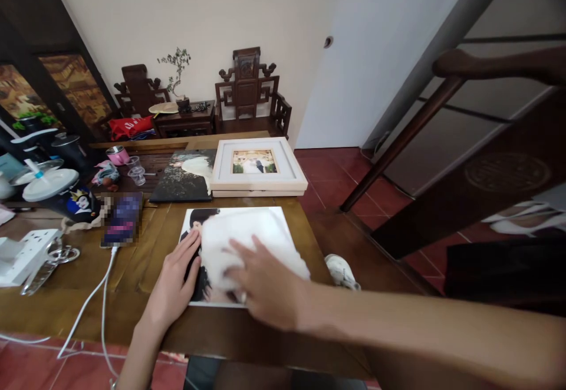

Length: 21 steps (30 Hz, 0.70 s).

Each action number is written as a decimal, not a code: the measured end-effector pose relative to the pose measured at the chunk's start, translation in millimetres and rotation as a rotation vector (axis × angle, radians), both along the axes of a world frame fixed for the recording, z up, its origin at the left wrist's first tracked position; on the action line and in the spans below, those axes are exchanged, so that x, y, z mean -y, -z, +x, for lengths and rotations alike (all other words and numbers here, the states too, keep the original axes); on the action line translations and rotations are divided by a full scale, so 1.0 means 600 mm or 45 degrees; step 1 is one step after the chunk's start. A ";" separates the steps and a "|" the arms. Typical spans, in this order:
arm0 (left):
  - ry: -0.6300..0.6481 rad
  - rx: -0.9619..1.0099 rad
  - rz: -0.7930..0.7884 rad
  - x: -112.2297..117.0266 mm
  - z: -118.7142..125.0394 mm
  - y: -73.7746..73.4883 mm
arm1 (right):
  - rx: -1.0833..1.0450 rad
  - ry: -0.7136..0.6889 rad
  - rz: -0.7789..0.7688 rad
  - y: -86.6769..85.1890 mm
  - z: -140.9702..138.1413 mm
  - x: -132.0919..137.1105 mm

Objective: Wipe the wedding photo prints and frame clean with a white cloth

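Note:
A flat photo print or album (197, 287) with a dark-haired figure on it lies near the front edge of the wooden table. My left hand (174, 279) rests flat on its left side, fingers stretched out together. Over most of the picture spreads a white cloth (260, 230), slightly blurred. On the cloth lies my right hand (265, 281), fingers apart and pressing down. The cloth hides much of the picture, and its right corner reaches past the print's edge.
Beyond the print stand a framed wedding photo (286, 163) and a dark picture panel (170, 174). To the left are a charging phone (122, 219), a lidded cup (66, 192), a white power strip (29, 254) and cables. A wooden chair (442, 183) stands at right.

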<state>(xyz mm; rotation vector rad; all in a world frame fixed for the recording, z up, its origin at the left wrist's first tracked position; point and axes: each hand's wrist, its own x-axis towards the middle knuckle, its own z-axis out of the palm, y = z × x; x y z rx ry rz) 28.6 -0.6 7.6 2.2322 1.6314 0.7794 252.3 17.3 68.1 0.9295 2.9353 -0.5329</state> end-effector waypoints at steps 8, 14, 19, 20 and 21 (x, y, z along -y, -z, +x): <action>-0.011 0.002 -0.070 -0.001 -0.004 0.000 | -0.029 -0.185 -0.060 -0.013 -0.007 0.063; 0.008 0.027 -0.005 -0.003 0.003 -0.004 | -0.028 0.041 0.069 -0.011 -0.011 -0.050; -0.082 0.292 0.056 0.008 0.003 -0.016 | -0.127 0.040 0.211 0.006 -0.037 -0.082; -0.113 0.368 0.075 0.009 0.001 -0.017 | -0.165 -0.026 0.250 0.010 -0.042 -0.076; -0.144 0.438 0.090 0.011 -0.002 -0.017 | -0.204 -0.103 0.283 0.013 -0.047 -0.067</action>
